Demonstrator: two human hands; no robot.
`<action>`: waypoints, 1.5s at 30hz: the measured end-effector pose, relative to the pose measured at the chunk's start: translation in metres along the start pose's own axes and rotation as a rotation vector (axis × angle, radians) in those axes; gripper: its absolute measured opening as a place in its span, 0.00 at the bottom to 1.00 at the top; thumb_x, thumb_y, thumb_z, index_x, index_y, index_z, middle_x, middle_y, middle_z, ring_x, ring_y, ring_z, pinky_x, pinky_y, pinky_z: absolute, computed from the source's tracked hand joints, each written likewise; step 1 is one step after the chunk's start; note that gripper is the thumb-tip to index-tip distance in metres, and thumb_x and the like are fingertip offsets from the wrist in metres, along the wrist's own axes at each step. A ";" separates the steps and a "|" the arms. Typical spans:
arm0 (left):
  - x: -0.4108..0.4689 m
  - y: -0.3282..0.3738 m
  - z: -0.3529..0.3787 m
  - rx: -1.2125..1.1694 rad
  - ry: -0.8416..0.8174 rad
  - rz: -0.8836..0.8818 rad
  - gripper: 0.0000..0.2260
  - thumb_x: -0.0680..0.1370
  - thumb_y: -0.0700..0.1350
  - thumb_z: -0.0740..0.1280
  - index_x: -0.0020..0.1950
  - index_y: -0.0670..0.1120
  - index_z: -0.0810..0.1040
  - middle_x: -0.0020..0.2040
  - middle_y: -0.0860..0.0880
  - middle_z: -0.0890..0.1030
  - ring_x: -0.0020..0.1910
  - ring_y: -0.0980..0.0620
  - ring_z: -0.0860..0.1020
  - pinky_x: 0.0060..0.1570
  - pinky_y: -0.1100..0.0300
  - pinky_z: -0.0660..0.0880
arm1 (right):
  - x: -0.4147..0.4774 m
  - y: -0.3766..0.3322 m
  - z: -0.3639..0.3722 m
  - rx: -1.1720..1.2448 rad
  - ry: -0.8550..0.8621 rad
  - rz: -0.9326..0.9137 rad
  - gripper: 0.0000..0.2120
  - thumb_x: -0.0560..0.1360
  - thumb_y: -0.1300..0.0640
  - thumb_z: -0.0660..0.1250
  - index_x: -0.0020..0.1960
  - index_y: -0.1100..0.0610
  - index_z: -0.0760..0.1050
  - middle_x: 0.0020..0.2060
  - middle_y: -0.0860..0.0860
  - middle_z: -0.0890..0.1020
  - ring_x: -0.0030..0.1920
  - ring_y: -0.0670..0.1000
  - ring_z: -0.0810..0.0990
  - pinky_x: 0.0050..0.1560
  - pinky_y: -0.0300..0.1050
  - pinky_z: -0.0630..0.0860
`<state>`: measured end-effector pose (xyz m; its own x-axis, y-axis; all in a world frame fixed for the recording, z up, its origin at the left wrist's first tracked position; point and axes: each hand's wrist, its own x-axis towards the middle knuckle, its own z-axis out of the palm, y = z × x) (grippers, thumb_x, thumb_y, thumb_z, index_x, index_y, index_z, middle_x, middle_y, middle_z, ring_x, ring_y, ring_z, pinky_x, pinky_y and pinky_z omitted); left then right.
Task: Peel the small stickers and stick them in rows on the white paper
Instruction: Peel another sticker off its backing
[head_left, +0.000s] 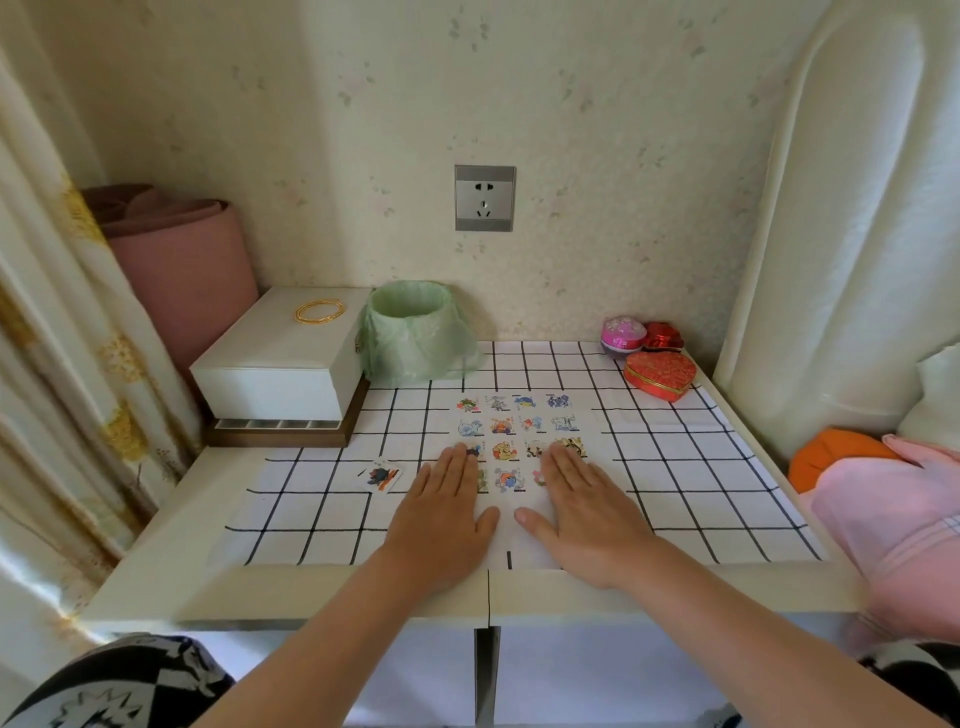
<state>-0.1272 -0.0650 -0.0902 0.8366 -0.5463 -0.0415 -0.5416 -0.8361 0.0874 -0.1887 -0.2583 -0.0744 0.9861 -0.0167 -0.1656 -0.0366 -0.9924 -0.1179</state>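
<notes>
A white paper lies in the middle of the checked cloth, with several small cartoon stickers stuck on it in rows. My left hand lies flat, fingers straight, on the paper's lower left part and covers some stickers. My right hand lies flat on the lower right part, palm down. One loose sticker sits on the cloth to the left of the paper, apart from both hands.
A white box with a gold bangle stands at the back left beside a small bin with a green bag. A red heart tin and round trinket boxes sit back right. Pink fabric hangs over the right edge.
</notes>
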 end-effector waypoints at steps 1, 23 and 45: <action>0.000 0.001 0.000 0.010 -0.005 -0.010 0.32 0.84 0.59 0.45 0.81 0.44 0.38 0.81 0.47 0.37 0.79 0.51 0.36 0.78 0.53 0.37 | 0.000 0.002 -0.001 -0.005 0.001 0.025 0.43 0.78 0.28 0.40 0.81 0.55 0.35 0.81 0.49 0.37 0.79 0.47 0.34 0.79 0.47 0.37; -0.011 -0.102 -0.045 -0.091 0.163 -0.268 0.21 0.81 0.53 0.62 0.73 0.51 0.69 0.69 0.49 0.72 0.68 0.48 0.68 0.66 0.53 0.68 | 0.066 -0.118 -0.025 0.214 0.199 -0.257 0.16 0.82 0.54 0.63 0.68 0.51 0.76 0.60 0.51 0.78 0.61 0.54 0.76 0.57 0.49 0.75; -0.022 -0.119 -0.036 -0.240 0.207 -0.235 0.16 0.79 0.55 0.66 0.67 0.58 0.77 0.65 0.55 0.74 0.66 0.52 0.66 0.62 0.59 0.68 | 0.095 -0.154 -0.015 0.435 0.051 0.021 0.21 0.74 0.50 0.73 0.67 0.51 0.77 0.59 0.51 0.80 0.60 0.54 0.79 0.60 0.51 0.77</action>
<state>-0.0785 0.0486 -0.0637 0.9476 -0.2993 0.1113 -0.3193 -0.8883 0.3302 -0.0864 -0.1084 -0.0572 0.9907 -0.0536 -0.1248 -0.1111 -0.8483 -0.5178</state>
